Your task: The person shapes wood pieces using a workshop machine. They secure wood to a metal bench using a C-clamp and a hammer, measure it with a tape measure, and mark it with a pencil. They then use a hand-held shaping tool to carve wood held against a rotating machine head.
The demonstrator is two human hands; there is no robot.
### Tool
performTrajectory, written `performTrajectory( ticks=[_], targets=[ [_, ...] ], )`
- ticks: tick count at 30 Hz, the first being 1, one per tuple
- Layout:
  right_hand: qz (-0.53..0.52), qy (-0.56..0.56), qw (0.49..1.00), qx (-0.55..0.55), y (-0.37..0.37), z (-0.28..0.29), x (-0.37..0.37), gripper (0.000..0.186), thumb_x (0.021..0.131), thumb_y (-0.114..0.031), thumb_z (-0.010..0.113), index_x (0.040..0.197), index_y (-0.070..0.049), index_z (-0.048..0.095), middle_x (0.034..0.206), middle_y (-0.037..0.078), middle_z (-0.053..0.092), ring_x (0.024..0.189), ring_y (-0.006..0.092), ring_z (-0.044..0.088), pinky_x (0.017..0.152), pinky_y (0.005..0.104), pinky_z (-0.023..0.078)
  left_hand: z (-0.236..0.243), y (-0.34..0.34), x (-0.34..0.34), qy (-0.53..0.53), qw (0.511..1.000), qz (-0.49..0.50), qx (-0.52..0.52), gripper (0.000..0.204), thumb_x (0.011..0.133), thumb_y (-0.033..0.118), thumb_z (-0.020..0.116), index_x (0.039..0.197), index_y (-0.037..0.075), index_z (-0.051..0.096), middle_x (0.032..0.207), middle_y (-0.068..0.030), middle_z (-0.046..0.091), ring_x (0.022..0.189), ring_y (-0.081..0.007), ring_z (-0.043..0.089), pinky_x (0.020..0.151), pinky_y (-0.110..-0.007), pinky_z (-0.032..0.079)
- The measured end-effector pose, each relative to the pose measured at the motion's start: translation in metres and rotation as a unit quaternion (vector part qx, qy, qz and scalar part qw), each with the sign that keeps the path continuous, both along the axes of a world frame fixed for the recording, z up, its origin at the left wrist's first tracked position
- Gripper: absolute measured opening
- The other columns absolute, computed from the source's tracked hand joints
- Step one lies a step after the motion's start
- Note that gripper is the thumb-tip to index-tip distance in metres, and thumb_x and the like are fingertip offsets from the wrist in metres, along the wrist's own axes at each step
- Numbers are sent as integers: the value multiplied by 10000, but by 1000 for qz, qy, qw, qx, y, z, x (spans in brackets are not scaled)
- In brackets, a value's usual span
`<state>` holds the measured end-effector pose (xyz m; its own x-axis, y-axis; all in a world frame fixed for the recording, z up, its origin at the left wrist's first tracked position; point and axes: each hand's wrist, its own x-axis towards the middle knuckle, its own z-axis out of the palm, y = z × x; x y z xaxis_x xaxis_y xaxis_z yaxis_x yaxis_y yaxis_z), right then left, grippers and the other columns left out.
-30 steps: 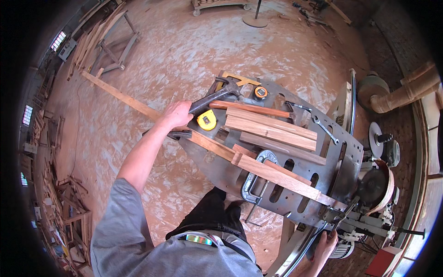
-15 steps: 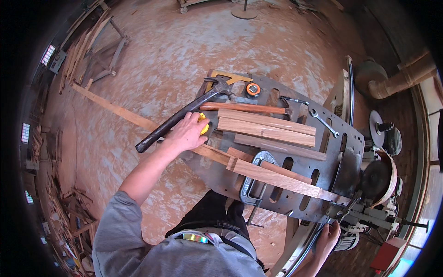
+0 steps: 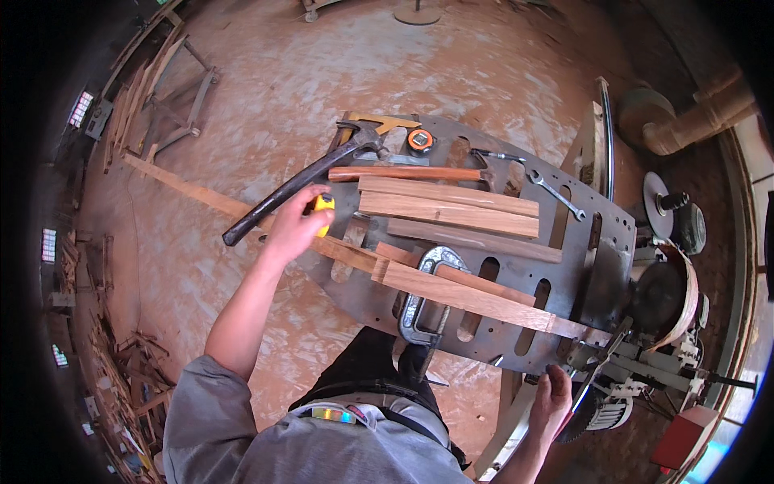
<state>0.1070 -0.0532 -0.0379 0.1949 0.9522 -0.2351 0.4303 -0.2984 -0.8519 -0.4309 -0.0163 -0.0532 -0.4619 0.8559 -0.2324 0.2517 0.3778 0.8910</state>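
Note:
My left hand (image 3: 300, 219) grips a yellow tape measure (image 3: 325, 214) above the slotted steel table (image 3: 322, 282), beside a black-handled claw hammer (image 3: 284, 198). My right hand (image 3: 550, 403) is curled at the table's lower right, by a metal fitting on the machine; what it holds I cannot make out. Pale wooden strips (image 3: 448, 211) lie stacked in the middle, below a wooden-handled hammer (image 3: 403, 173). A C-clamp (image 3: 422, 294) sits across a long board (image 3: 459, 296). An orange round tape measure (image 3: 420, 141), a yellow square (image 3: 387, 121) and a wrench (image 3: 556, 196) lie farther back.
A machine with a round dark wheel (image 3: 657, 294) and a duct (image 3: 693, 113) stands at the right. A long plank (image 3: 181, 181) reaches out to the left. A wooden rack (image 3: 177, 109) is at the back left, with piled scrap wood (image 3: 129, 379) at lower left.
My left hand has let go of the black hammer, which now lies on the table, and has picked up the yellow tape measure. My right hand has moved slightly up and left.

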Motion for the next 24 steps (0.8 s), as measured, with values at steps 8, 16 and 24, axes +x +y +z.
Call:
performTrajectory(
  ticks=[8,16,24],
  targets=[
    [174,153,967,-108,30,21,-99,180,946,-5,658,1123,23,675,1060,63,677,949,138,641,867,279,520,43,-13,26,-437,894,-92,49,536,911,260,638,1384,48,501,1184,-144,629,969,-287,688,740,-447,630],
    [367,205,901,-101,29,-4,-147,338,928,-52,693,1255,5,626,1132,138,654,960,216,684,839,334,563,17,-47,174,-302,888,-321,-130,875,820,95,723,1562,-57,286,1506,-174,442,1349,-213,471,1154,-350,357],
    [375,-260,874,166,94,-38,-48,602,800,-215,807,1309,4,571,1254,208,606,1114,385,614,965,469,521,5,-58,130,-361,915,-119,-131,596,825,158,685,1375,-27,547,1152,-92,633,978,-164,634,756,-265,536]
  ],
)
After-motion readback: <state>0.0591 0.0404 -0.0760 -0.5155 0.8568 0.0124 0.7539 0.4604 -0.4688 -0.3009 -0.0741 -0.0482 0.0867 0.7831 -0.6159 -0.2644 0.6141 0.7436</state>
